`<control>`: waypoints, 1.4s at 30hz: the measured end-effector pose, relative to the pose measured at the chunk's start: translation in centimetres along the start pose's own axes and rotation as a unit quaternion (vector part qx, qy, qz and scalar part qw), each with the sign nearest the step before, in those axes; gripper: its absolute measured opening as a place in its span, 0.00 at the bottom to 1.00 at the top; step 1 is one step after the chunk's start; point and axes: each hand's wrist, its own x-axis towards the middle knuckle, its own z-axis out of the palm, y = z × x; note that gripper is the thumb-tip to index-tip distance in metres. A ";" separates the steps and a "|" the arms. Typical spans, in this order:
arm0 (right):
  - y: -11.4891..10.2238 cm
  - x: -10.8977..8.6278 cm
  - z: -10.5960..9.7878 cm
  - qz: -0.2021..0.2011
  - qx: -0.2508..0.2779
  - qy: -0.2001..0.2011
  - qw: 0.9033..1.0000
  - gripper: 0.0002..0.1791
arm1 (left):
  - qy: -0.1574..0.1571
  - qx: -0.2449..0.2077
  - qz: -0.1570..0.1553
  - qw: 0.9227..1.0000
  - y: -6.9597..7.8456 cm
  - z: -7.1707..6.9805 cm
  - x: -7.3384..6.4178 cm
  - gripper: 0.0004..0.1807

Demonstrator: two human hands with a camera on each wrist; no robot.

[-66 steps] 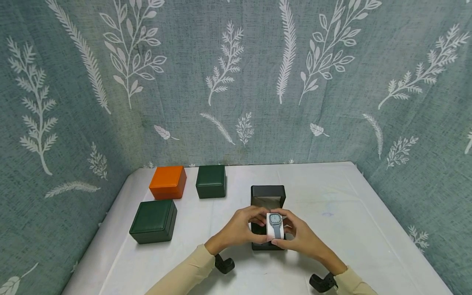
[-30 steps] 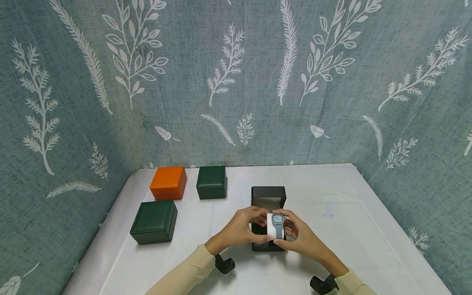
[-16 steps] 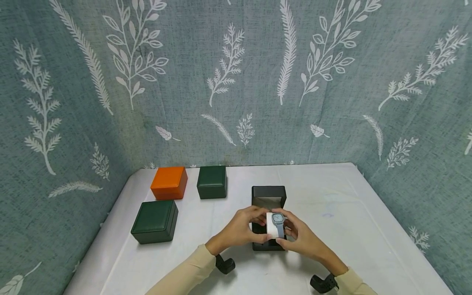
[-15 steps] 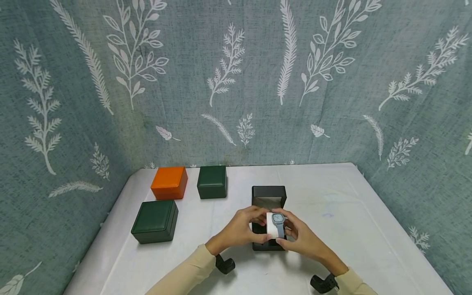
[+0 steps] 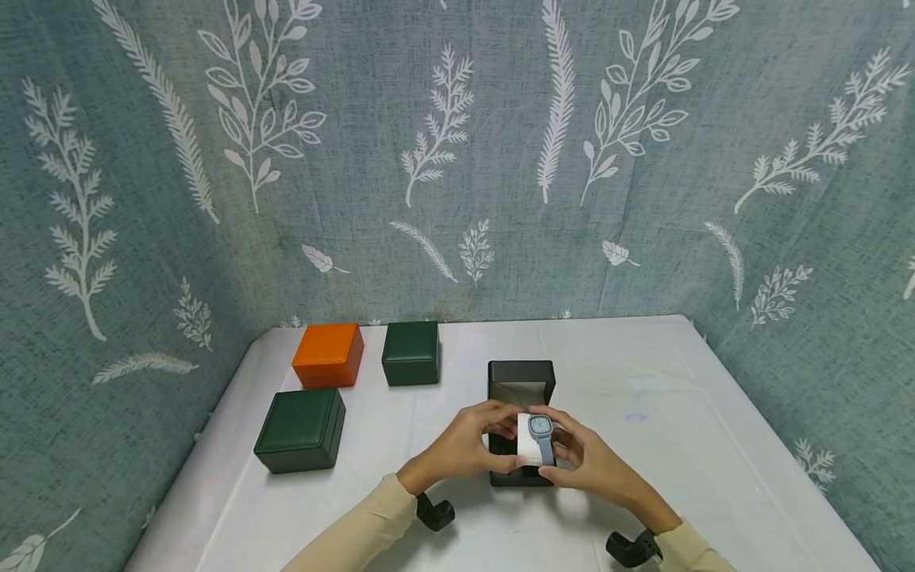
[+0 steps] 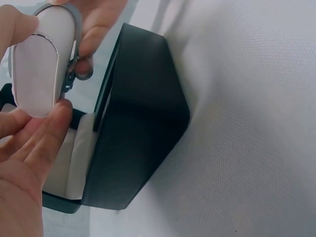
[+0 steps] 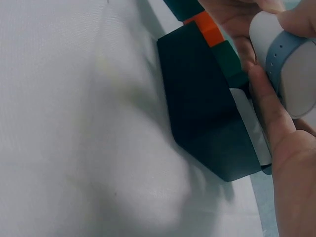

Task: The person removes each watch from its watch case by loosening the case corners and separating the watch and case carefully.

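Note:
A wristwatch point(image 5: 541, 427) with a grey-blue strap and squarish dial is wrapped round a white watch cushion point(image 5: 527, 450), sitting at its right end. The left hand point(image 5: 468, 441) pinches the cushion's left end between thumb and fingers. With thumb and fingertips, the right hand point(image 5: 589, 461) holds the watch at its right edge. Both hands are above an open black watch box point(image 5: 520, 371) with its lid raised and a pale lining. In the right wrist view the strap point(image 7: 282, 52) shows its row of holes against the cushion. The hands hide most of the box's inside.
On the white table point(image 5: 679, 429), an orange box point(image 5: 325, 345) and a small dark green box point(image 5: 411, 349) stand shut at the back left. A larger green box point(image 5: 296, 421) lies nearer. Patterned grey-green cloth point(image 5: 500, 159) walls the table's back and sides.
The watch has slid to the right along the cushion and turned slightly, with more white cushion showing at its left. The right hand has shifted a little right; the left hand stays.

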 end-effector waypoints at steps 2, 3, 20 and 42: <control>-0.1 -0.1 -0.1 0.005 0.007 -0.005 1.000 0.46 | -0.004 -0.006 -0.001 1.000 0.0 0.0 0.1 0.36; -0.1 -0.2 -0.2 0.006 0.009 -0.006 1.000 0.46 | -0.006 -0.010 -0.001 1.000 0.0 0.0 0.1 0.36; -0.1 -0.3 -0.2 0.011 0.009 0.004 1.000 0.46 | -0.008 -0.012 0.008 1.000 0.4 0.0 0.2 0.36; 0.2 -2.7 -3.0 0.021 0.030 0.063 0.997 0.49 | 0.015 0.001 -0.001 1.000 -0.1 -0.4 -0.1 0.39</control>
